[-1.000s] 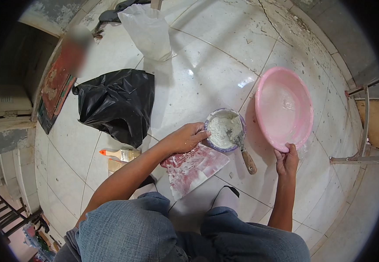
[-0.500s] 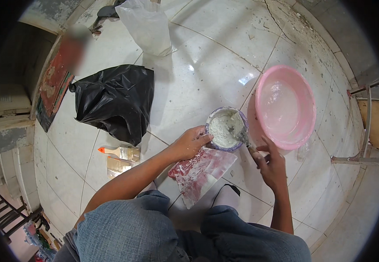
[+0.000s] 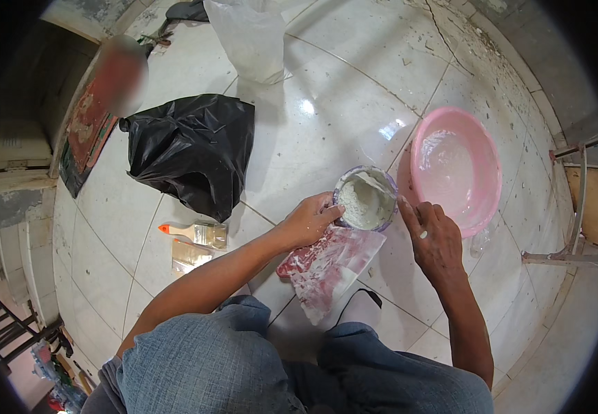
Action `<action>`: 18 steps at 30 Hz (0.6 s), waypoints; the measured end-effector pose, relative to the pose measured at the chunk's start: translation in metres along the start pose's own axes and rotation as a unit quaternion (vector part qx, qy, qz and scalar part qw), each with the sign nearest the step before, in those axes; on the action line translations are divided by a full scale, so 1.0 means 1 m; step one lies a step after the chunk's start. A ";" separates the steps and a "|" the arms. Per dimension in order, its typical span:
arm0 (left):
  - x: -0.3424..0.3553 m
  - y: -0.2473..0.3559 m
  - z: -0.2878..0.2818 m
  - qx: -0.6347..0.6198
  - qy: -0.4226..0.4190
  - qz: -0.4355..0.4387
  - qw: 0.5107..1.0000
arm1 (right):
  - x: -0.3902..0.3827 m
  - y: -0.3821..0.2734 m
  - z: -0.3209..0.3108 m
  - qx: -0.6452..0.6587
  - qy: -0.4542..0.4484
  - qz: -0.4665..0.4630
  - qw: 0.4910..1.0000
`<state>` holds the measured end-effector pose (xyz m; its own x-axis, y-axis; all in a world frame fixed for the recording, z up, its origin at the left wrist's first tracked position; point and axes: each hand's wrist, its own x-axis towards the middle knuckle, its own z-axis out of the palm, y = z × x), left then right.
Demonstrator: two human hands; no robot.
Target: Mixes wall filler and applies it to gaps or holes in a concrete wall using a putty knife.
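My left hand pinches the rim of the paste bowl, left of the pink basin; my right hand curls beside it, forefinger out, whether gripping anything I cannot tell

Faded blue jeans; grey cloth, perhaps shirt; pale fleck on right hand.

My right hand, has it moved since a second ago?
Yes, leftward against the floor tiles: your right hand went from the pink basin to beside the bowl.
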<state>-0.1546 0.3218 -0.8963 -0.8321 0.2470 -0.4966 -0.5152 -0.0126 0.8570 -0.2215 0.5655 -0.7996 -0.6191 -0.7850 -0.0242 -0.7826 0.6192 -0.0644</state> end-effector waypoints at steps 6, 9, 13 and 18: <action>-0.001 -0.013 0.017 -0.043 0.067 0.016 0.997 | -0.018 -0.024 0.003 0.043 -0.095 0.111 0.988; -0.001 -0.014 0.022 -0.033 0.072 0.040 0.996 | -0.020 -0.035 0.002 0.163 -0.051 0.191 0.967; -0.002 -0.024 0.022 -0.090 0.045 0.031 0.994 | -0.027 -0.044 0.009 0.250 -0.043 0.223 0.941; -0.007 -0.012 0.020 -0.063 -0.002 0.025 0.998 | -0.028 -0.042 0.007 0.263 0.039 0.237 0.934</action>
<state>-0.1382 0.3398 -0.8999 -0.8567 0.2462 -0.4532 -0.4951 -0.1462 0.8564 -0.1706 0.5608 -0.8029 -0.9073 -0.4077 -0.1030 -0.2905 0.7848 -0.5475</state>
